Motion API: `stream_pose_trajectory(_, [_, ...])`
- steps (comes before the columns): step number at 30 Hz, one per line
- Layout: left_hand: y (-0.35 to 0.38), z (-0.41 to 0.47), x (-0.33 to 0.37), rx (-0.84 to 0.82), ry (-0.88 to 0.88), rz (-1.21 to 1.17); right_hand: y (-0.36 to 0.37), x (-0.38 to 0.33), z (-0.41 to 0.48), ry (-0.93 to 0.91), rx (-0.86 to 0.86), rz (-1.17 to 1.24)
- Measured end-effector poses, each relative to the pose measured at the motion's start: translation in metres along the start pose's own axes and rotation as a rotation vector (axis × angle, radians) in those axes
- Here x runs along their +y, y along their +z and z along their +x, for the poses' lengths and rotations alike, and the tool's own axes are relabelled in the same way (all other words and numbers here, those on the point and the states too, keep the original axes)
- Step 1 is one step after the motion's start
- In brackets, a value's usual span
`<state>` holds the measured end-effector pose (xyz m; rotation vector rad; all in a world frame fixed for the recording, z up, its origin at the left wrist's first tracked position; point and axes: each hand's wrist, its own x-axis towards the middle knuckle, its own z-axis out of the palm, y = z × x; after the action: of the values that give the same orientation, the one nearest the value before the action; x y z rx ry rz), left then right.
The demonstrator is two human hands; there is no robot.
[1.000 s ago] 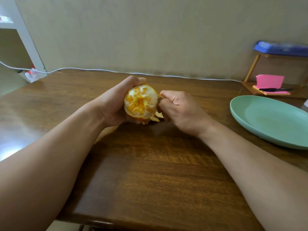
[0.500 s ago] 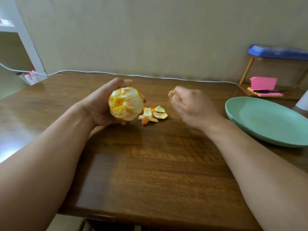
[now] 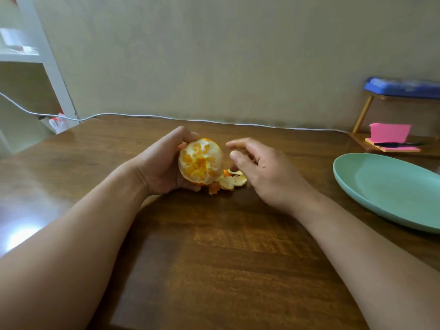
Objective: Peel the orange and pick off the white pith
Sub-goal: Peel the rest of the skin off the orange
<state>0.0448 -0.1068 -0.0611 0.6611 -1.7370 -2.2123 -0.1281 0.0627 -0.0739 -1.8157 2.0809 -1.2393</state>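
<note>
A partly peeled orange (image 3: 200, 161), its flesh streaked with white pith and some peel left along the lower edge, sits in my left hand (image 3: 160, 163), which grips it from the left just above the wooden table (image 3: 214, 258). My right hand (image 3: 258, 167) hovers close to the orange's right side with fingers relaxed and extended, holding nothing that I can see. A small pile of peel pieces (image 3: 229, 181) lies on the table between the two hands, partly hidden by the right hand.
A green plate (image 3: 390, 191) sits at the right. Behind it stands a small wooden stand with pink sticky notes (image 3: 390, 134), a black pen (image 3: 397, 144) and a blue item (image 3: 402, 88) on top. A white cable (image 3: 147, 116) runs along the table's back edge.
My right hand pulled away from the orange, curled, then came back beside it with fingers opened. The peel pile came into view. My left hand has turned the orange a little.
</note>
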Motion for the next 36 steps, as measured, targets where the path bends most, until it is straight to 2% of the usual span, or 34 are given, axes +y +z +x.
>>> stream_pose_trajectory(5, [0.004,0.002,-0.002,-0.040,0.061,0.166,-0.004,-0.002,-0.006,-0.048,0.008,0.061])
stream_pose_trajectory(10, [0.014,0.000,0.000,0.007,0.114,0.145,-0.003,-0.007,-0.008,-0.072,0.000,-0.029])
stream_pose_trajectory(17, [0.022,-0.003,0.000,-0.026,0.103,0.130,-0.003,-0.010,-0.009,-0.075,-0.008,-0.045])
stream_pose_trajectory(28, [0.030,-0.004,-0.002,-0.004,0.083,0.090,-0.005,-0.007,-0.007,0.022,-0.105,0.096])
stream_pose_trajectory(32, [0.032,-0.003,-0.005,0.002,0.079,0.116,-0.002,-0.010,-0.011,-0.012,-0.059,0.074])
stream_pose_trajectory(36, [0.032,-0.003,-0.007,-0.031,0.108,0.059,0.001,-0.009,-0.003,-0.036,0.057,0.098])
